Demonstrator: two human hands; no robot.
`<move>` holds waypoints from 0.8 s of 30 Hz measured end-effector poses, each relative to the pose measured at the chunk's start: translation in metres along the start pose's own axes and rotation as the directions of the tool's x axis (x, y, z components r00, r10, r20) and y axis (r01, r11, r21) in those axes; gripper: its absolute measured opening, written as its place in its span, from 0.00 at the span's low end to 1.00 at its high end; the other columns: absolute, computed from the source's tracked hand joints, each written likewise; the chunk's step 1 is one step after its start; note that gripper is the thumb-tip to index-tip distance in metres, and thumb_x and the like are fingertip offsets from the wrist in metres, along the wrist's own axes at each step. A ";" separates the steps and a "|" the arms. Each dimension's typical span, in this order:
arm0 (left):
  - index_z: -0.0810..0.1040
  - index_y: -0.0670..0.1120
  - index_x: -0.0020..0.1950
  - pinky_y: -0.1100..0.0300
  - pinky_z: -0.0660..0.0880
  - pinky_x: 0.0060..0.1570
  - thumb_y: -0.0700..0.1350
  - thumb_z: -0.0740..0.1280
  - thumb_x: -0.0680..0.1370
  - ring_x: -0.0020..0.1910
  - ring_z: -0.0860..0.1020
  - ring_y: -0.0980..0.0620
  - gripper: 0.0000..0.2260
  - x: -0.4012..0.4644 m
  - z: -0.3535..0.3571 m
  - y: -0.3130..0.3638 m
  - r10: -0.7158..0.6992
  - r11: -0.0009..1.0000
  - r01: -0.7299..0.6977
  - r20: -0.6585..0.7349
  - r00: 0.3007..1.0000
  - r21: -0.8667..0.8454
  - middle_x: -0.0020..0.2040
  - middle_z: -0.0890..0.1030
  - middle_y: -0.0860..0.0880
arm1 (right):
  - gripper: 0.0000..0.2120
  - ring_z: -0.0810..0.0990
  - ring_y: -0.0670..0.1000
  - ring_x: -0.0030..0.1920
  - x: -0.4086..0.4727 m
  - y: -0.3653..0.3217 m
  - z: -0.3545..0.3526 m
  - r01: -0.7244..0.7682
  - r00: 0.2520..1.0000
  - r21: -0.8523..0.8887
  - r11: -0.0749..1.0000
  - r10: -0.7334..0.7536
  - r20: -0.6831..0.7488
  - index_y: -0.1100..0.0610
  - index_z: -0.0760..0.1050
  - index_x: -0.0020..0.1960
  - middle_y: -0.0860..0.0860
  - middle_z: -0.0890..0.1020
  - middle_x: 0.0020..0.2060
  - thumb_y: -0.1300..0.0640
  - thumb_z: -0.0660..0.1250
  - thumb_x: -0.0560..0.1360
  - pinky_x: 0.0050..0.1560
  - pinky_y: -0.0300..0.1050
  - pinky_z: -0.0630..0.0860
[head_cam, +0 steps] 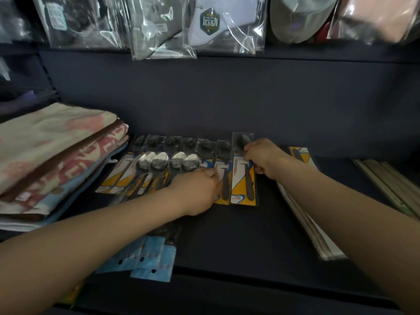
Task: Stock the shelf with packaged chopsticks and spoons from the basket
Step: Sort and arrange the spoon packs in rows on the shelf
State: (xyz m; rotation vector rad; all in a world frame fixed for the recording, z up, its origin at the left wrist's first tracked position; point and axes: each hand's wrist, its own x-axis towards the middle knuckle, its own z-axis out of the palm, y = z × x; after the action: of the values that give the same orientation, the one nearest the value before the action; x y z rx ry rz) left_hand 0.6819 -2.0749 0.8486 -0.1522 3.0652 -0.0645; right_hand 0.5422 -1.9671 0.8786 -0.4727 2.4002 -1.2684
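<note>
Several packaged spoons (pixel 159 164) on yellow and white cards lie in two overlapping rows on the dark shelf (pixel 238 235). My right hand (pixel 263 159) pinches the rightmost spoon pack (pixel 243 178) near its bowl end. My left hand (pixel 195 189) rests on the packs beside it, fingers pressing a card. Packs with blue cards (pixel 154 258), contents unclear, lie under my left forearm at the shelf's front. Long clear-wrapped chopstick packs (pixel 309 226) lie to the right. The basket is out of view.
A stack of folded towels (pixel 52 160) fills the shelf's left side. More long packs (pixel 391 185) lie at the far right. Bagged goods (pixel 209 23) hang above along the back wall.
</note>
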 end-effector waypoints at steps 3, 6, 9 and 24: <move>0.59 0.44 0.73 0.47 0.70 0.62 0.53 0.50 0.81 0.70 0.63 0.47 0.22 -0.008 0.001 0.000 -0.011 0.999 0.012 -0.017 1.000 0.046 0.73 0.61 0.47 | 0.19 0.67 0.46 0.30 -0.001 0.005 0.009 -0.003 0.998 -0.046 0.999 0.006 0.067 0.68 0.70 0.65 0.50 0.69 0.32 0.69 0.61 0.74 0.29 0.37 0.67; 0.59 0.44 0.73 0.47 0.70 0.62 0.53 0.50 0.81 0.70 0.63 0.46 0.23 -0.009 0.001 -0.001 0.010 0.999 -0.009 -0.022 1.000 0.037 0.73 0.61 0.47 | 0.19 0.67 0.45 0.30 0.003 0.004 0.019 0.037 0.998 -0.082 0.996 -0.033 0.052 0.67 0.71 0.65 0.49 0.69 0.32 0.69 0.61 0.74 0.30 0.37 0.66; 0.56 0.43 0.75 0.52 0.65 0.67 0.51 0.50 0.82 0.72 0.61 0.45 0.23 -0.008 -0.002 -0.002 0.031 0.999 -0.031 0.005 0.999 -0.014 0.76 0.54 0.46 | 0.16 0.71 0.49 0.34 0.010 0.007 0.026 0.060 0.998 -0.146 0.988 -0.060 0.010 0.66 0.72 0.62 0.53 0.72 0.37 0.67 0.61 0.74 0.30 0.39 0.67; 0.53 0.54 0.75 0.57 0.59 0.72 0.58 0.54 0.79 0.75 0.55 0.54 0.26 -0.053 -0.025 -0.003 0.174 0.980 -0.177 -0.038 0.984 -0.095 0.77 0.49 0.55 | 0.14 0.74 0.55 0.64 -0.042 0.008 -0.029 0.274 0.940 -0.668 0.692 -0.341 0.033 0.57 0.75 0.62 0.55 0.77 0.63 0.59 0.61 0.77 0.62 0.46 0.70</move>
State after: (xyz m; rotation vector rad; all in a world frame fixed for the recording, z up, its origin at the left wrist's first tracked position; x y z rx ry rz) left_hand 0.7335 -2.0719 0.8773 0.1163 3.0974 0.0952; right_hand 0.5644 -1.9228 0.8940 -1.0825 2.9088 -0.4747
